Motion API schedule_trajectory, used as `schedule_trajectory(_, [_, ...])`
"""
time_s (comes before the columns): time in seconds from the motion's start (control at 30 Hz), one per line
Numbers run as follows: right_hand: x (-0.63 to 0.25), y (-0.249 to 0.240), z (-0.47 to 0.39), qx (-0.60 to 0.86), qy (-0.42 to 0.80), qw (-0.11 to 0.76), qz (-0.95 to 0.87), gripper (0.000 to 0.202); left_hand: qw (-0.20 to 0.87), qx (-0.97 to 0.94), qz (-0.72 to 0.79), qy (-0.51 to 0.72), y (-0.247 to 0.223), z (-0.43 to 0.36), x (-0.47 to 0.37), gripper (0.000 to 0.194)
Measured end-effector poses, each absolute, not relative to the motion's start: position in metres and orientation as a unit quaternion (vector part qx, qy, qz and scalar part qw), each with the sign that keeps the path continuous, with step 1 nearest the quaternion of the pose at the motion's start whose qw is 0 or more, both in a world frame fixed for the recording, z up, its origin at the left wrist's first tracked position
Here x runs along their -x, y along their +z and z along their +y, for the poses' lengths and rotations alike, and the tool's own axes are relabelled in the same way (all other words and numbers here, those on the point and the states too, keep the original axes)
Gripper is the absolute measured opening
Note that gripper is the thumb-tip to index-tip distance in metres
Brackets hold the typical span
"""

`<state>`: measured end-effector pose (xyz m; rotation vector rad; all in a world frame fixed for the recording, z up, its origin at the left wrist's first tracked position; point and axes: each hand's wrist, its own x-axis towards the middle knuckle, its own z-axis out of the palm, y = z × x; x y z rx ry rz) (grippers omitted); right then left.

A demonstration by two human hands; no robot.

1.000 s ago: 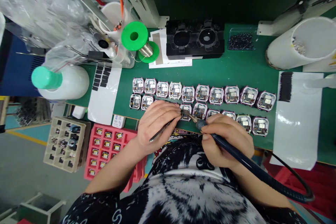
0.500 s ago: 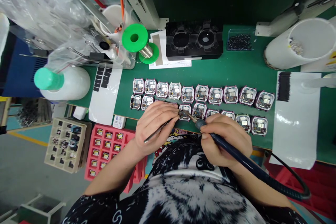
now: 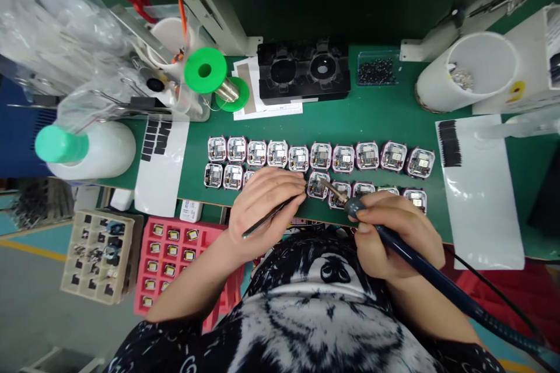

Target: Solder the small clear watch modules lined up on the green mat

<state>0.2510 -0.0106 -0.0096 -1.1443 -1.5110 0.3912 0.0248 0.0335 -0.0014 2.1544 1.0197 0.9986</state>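
My left hand point(image 3: 269, 207) is closed around dark, slim tweezers point(image 3: 266, 218). Its fingertips are at the left edge of an open square watch case point(image 3: 318, 185) with a circuit board inside. In my right hand point(image 3: 398, 236) is a soldering iron point(image 3: 352, 207) with a blue-black handle and cable. The iron's tip points left and reaches over the same case; whether it touches the board I cannot tell. Similar cases point(image 3: 321, 155) form two rows across the green bench, and my hands cover part of the front row.
A green solder spool point(image 3: 205, 71) stands behind the rows, beside a black twin-holed holder point(image 3: 304, 73) and a clear tray of small black parts point(image 3: 378, 73). White sheets with black strips point(image 3: 481, 204) flank the cases. A capped white bottle point(image 3: 105, 151) is left; pink trays point(image 3: 205, 239) sit below.
Both hands have moved right along the front row, from one watch case to the neighbouring one, still holding tweezers and soldering iron. The whole view has shifted slightly.
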Motion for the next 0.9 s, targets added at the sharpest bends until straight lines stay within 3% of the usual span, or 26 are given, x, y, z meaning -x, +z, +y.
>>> schedule_trajectory(0.9, [-0.2460,-0.0057,-0.0068,0.489,0.196,0.561,-0.639,0.024,0.248,-0.828,0.365,0.346,-0.0102,0.0389,-0.0341,0.031])
